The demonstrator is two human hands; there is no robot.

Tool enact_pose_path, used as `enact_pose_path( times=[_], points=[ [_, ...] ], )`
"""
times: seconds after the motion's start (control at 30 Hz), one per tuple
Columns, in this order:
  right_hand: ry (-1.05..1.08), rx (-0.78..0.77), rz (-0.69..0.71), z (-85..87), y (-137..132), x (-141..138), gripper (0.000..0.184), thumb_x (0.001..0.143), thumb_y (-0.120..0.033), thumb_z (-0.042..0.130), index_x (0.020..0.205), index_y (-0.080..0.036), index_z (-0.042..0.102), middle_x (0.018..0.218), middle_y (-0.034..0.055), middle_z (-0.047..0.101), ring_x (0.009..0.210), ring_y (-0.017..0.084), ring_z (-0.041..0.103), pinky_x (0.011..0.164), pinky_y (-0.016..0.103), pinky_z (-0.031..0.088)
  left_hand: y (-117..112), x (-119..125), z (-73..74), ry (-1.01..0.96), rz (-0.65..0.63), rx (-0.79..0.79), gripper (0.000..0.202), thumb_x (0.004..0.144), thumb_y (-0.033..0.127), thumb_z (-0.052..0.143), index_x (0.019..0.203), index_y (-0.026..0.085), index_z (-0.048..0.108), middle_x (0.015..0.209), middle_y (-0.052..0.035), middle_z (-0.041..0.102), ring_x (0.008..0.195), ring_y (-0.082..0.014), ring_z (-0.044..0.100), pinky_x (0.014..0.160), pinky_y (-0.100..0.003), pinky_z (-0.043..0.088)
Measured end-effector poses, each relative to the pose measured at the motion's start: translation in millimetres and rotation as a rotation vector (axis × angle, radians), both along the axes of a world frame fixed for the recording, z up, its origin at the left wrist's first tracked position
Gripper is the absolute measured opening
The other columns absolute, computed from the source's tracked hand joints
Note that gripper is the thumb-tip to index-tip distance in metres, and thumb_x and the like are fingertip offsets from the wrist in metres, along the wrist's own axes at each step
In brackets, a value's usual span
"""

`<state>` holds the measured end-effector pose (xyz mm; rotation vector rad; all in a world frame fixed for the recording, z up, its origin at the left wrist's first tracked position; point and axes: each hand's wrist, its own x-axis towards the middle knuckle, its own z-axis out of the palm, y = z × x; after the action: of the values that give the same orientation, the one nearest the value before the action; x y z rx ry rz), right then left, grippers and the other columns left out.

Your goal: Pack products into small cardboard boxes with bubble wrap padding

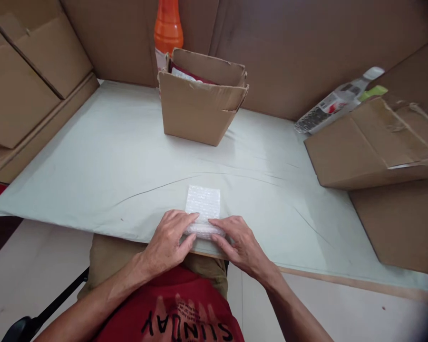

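A small sheet of bubble wrap (203, 203) lies flat on the pale paper-covered table (110, 161), near its front edge. Its near end is rolled up into a thick fold. My left hand (169, 237) presses on the left part of that roll, fingers curled over it and thumb beneath. From the right, my right hand (237, 240) pinches the same roll with its fingertips. What is inside the roll is hidden.
An open cardboard box (199, 107) stands at the table's middle back, an orange bottle (168, 26) behind it. Another cardboard box (371, 147) lies at the right with a plastic bottle (337, 104) behind. Cardboard walls and flattened cartons (24, 71) surround the table.
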<state>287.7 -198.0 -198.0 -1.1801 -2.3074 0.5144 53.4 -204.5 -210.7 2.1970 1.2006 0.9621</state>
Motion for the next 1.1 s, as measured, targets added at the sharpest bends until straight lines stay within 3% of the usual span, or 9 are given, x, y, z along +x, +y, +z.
enact_pose_path(
  times=[0.13, 0.27, 0.47, 0.57, 0.67, 0.77, 0.83, 0.97, 1.1],
  points=[
    [-0.082, 0.132, -0.108, 4.0, -4, -1, 0.033, 0.097, -0.029, 0.059, 0.129, -0.024, 0.06, 0.124, 0.0132, 0.068, 0.107, 0.028, 0.064, 0.087, 0.045, 0.049, 15, 3, -0.7, 0.117, 0.113, -0.024, 0.039, 0.09, 0.017, 0.059, 0.13, 0.016, 0.057, 0.104, -0.0107, 0.071, 0.098, -0.0267, 0.061, 0.089, -0.044, 0.05],
    [-0.202, 0.178, -0.037, -3.9, 4, -8, 0.033, 0.094, -0.028, 0.062, 0.127, -0.023, 0.063, 0.124, 0.0139, 0.069, 0.107, 0.031, 0.064, 0.087, 0.048, 0.047, 25, 4, -1.9, 0.12, 0.204, -0.033, 0.035, 0.094, 0.026, 0.058, 0.127, 0.017, 0.058, 0.108, -0.0125, 0.069, 0.102, -0.0287, 0.061, 0.092, -0.048, 0.049],
    [0.076, -0.004, -0.25, -14.8, 19, -14, 0.029, 0.098, -0.033, 0.057, 0.124, -0.026, 0.066, 0.111, 0.0086, 0.076, 0.096, 0.026, 0.07, 0.085, 0.043, 0.055, 3, 1, -6.7, -0.495, 0.275, -0.534, 0.061, 0.095, 0.034, 0.055, 0.15, 0.021, 0.032, 0.135, -0.0163, 0.058, 0.116, -0.0242, 0.064, 0.091, -0.04, 0.056],
    [0.174, -0.15, -0.219, -12.3, 14, -17, 0.026, 0.096, -0.035, 0.06, 0.119, -0.026, 0.069, 0.111, 0.0069, 0.076, 0.099, 0.024, 0.071, 0.085, 0.038, 0.058, -1, 5, -7.8, -0.723, 0.186, -0.734, 0.073, 0.091, 0.029, 0.055, 0.154, 0.016, 0.021, 0.137, -0.0186, 0.058, 0.12, -0.0249, 0.064, 0.099, -0.042, 0.055],
    [0.203, -0.125, -0.155, -8.5, 9, -17, 0.025, 0.094, -0.036, 0.062, 0.116, -0.026, 0.069, 0.12, 0.0091, 0.073, 0.113, 0.027, 0.067, 0.096, 0.043, 0.055, 4, 11, -2.5, -0.8, 0.193, -0.8, 0.074, 0.087, 0.024, 0.056, 0.152, 0.014, 0.024, 0.13, -0.016, 0.064, 0.116, -0.0249, 0.065, 0.101, -0.043, 0.054],
    [0.192, -0.106, -0.158, -4.2, 12, -11, 0.051, 0.088, -0.044, 0.07, 0.135, -0.025, 0.059, 0.144, 0.014, 0.059, 0.131, 0.031, 0.057, 0.104, 0.049, 0.051, 6, 14, 3.0, -0.744, 0.18, -0.738, 0.072, 0.088, 0.024, 0.057, 0.153, 0.016, 0.026, 0.125, -0.0135, 0.066, 0.109, -0.0238, 0.068, 0.096, -0.041, 0.056],
    [0.195, -0.201, -0.131, -1.6, 16, -7, 0.063, 0.085, -0.046, 0.073, 0.141, -0.024, 0.054, 0.138, 0.0142, 0.063, 0.123, 0.03, 0.063, 0.098, 0.045, 0.055, 7, 14, 3.2, -0.676, 0.142, -0.684, 0.07, 0.089, 0.026, 0.058, 0.153, 0.018, 0.029, 0.121, -0.0126, 0.067, 0.104, -0.0227, 0.069, 0.092, -0.039, 0.058],
    [0.24, -0.287, -0.195, -1.5, 24, 0, 0.025, 0.088, -0.038, 0.069, 0.109, -0.023, 0.071, 0.103, 0.0063, 0.077, 0.091, 0.023, 0.072, 0.083, 0.034, 0.059, 21, 6, 6.9, -0.524, 0.155, -0.466, 0.066, 0.09, 0.03, 0.062, 0.15, 0.019, 0.037, 0.12, -0.0128, 0.066, 0.104, -0.0227, 0.067, 0.091, -0.038, 0.057],
    [0.343, -0.267, -0.354, -9.5, 31, 10, 0.022, 0.089, -0.04, 0.067, 0.1, -0.022, 0.073, 0.089, 0.0033, 0.076, 0.077, 0.021, 0.071, 0.07, 0.029, 0.059, 72, -8, 43.7, -0.219, 0.227, 0.04, 0.054, 0.093, 0.025, 0.06, 0.144, 0.025, 0.044, 0.132, -0.0122, 0.062, 0.116, -0.0246, 0.062, 0.101, -0.044, 0.052]
  ],
)
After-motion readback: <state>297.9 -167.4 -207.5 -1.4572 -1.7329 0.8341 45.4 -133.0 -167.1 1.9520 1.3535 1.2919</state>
